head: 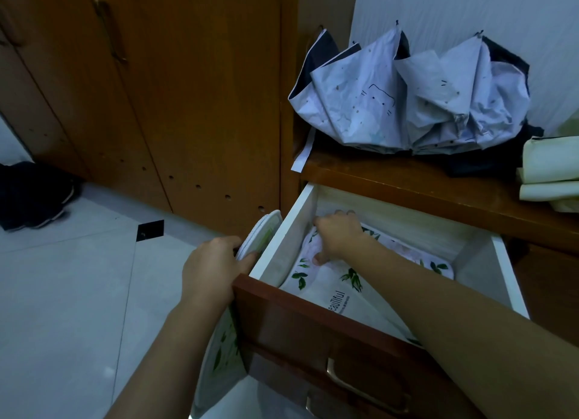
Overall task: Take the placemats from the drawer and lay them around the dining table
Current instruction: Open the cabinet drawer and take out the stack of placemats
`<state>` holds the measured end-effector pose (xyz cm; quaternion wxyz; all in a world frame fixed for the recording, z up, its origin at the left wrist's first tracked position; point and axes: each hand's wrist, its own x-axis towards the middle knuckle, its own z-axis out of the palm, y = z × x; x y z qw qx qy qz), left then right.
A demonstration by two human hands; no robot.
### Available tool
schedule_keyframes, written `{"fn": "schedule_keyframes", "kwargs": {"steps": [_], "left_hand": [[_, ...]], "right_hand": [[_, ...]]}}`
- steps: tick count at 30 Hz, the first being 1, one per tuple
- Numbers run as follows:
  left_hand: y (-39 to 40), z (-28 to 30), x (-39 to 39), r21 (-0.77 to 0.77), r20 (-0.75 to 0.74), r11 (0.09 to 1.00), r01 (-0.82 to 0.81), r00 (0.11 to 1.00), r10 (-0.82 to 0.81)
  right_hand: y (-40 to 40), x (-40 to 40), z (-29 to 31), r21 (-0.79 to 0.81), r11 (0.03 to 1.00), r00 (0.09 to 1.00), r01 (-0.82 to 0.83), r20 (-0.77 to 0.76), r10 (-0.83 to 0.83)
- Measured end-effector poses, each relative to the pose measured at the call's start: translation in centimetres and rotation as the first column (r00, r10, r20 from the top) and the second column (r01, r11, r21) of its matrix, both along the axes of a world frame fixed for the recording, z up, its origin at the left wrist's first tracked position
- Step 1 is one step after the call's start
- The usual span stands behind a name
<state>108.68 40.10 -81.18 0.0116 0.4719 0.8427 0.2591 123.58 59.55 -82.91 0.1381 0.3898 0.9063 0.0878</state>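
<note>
Placemats point(326, 288): white, green leaf print. Drawer point(313, 321): red-brown front, white sides. Umbrella point(407, 99): pale blue, cat-face drawing.

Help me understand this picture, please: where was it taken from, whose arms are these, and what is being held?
There is no machine here: a camera worn on a person's head looks down at their own two bare arms. The left hand grips placemats already taken out, held on edge beside the open drawer. The right hand reaches into the drawer and pinches a leaf-printed placemat lying there. On the cabinet top above rests a folded pale umbrella.
</note>
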Motion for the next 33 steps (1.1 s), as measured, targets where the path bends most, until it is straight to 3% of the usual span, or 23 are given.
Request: {"fn": "schedule_keyframes", "kwargs": {"steps": [11,17,22,26,33], "left_hand": [[-0.6,-0.1,-0.1,-0.010,0.006,1.000,-0.019,1.000,0.019],[-0.9,-0.2,-0.9,-0.011,0.037,0.998,-0.062,0.997,0.063],[-1.2,0.7,-0.5,0.113,0.090,0.993,-0.040,0.996,0.030],[-1.6,2.3,-0.5,0.215,0.198,0.976,-0.041,0.980,-0.003],[-2.3,4.7,-0.7,0.252,0.185,0.967,-0.031,0.983,-0.017]], "right_hand": [[-2.8,-0.3,1.5,0.073,0.995,0.996,0.061,0.062,-0.066],[-3.4,0.6,2.2,-0.005,0.999,0.996,0.051,-0.075,-0.051],[-5.2,2.9,4.8,-0.063,0.998,0.976,0.020,-0.213,-0.033],[-7.0,4.1,7.2,0.028,0.999,0.954,-0.021,-0.299,0.029],[-8.7,4.9,12.6,0.221,0.972,0.847,-0.078,-0.500,0.182]]}}
